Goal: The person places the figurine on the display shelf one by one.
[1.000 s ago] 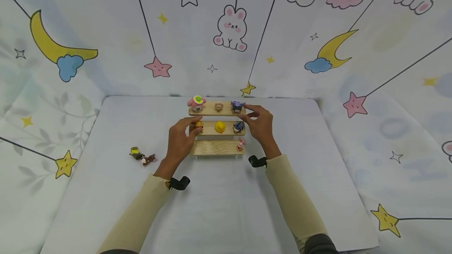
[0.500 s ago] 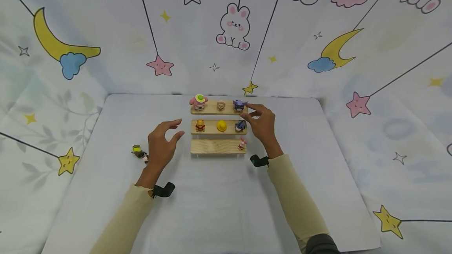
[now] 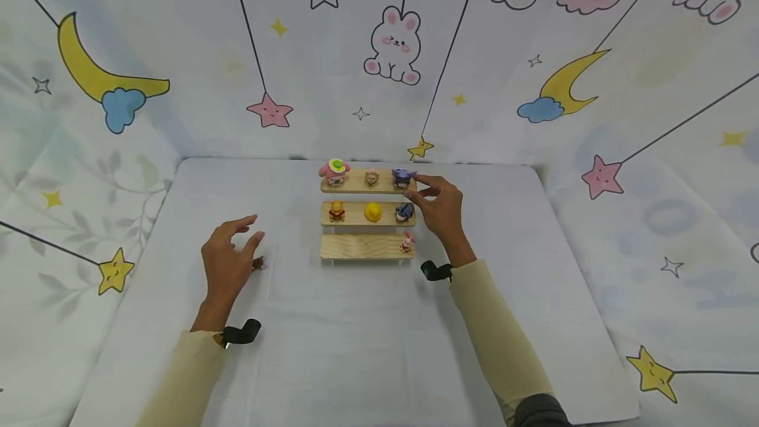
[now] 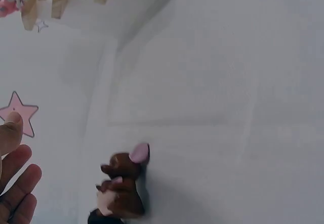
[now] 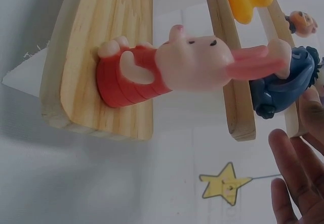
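Observation:
My left hand (image 3: 228,256) hovers over the left of the table, thumb and forefinger apart, with nothing between them. Just beside it, a brown toy figurine (image 4: 125,183) with a pink ear and pale belly lies on the cloth; its lower end is cut off by the left wrist view. My right hand (image 3: 441,209) holds the right end of the top plank of a three-tier wooden shelf (image 3: 362,247), fingertips close to a purple figurine (image 3: 402,178). A pink rabbit-eared figurine (image 5: 192,64) in red stands at the right of the lowest plank.
A blue donkey figurine (image 3: 404,212), a yellow duck (image 3: 372,211) and a yellow bear figurine (image 3: 336,211) stand on the middle plank. Up top are a small face figurine (image 3: 371,178) and a pink one (image 3: 335,173). A cartoon-printed backdrop (image 3: 332,64) rises behind the table.
My left hand has let go of the yellow bear figurine on the middle plank and moved left and toward me, over the loose figurines. The right hand stays at the shelf's end.

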A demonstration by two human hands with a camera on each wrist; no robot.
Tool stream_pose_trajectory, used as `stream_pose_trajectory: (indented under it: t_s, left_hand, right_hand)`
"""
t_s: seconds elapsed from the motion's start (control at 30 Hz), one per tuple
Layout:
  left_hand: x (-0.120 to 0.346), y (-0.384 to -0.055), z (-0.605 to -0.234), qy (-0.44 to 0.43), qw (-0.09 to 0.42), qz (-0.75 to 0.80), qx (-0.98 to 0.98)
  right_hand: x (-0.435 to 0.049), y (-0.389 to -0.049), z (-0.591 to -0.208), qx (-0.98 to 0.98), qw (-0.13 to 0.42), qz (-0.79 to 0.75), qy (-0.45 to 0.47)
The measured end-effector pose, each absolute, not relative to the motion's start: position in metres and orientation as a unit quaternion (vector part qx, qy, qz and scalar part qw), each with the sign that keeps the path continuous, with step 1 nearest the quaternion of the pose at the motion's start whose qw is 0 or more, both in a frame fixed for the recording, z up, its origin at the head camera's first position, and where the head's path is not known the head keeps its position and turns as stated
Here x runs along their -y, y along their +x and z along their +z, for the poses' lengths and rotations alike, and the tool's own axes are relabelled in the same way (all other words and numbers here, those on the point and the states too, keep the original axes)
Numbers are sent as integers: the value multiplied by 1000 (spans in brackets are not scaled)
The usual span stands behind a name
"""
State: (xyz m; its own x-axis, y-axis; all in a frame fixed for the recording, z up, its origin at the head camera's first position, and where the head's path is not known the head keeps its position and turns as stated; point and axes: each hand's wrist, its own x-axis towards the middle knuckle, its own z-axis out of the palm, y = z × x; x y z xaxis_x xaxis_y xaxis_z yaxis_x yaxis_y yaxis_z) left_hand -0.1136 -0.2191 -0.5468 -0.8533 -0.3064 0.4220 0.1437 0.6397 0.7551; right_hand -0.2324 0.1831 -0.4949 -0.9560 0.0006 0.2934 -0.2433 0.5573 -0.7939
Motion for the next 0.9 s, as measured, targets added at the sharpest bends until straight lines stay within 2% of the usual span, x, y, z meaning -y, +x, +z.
stream_pose_trajectory:
  t_s: [0.23, 0.43, 0.7, 0.9]
  left_hand:
    - [250, -105, -570, 101, 263, -390, 877]
    - [263, -98, -584, 135, 238, -373, 886]
    - [264, -94, -587, 141, 193, -383, 892]
    - [263, -89, -586, 138, 188, -383, 894]
  right_hand:
    - [-182, -231, -495, 871, 129, 469, 70]
    - [-182, -231, -496, 872, 126, 468, 67]
    - [-182, -232, -497, 872, 130, 468, 65]
    - [-182, -231, -495, 872, 134, 466, 69]
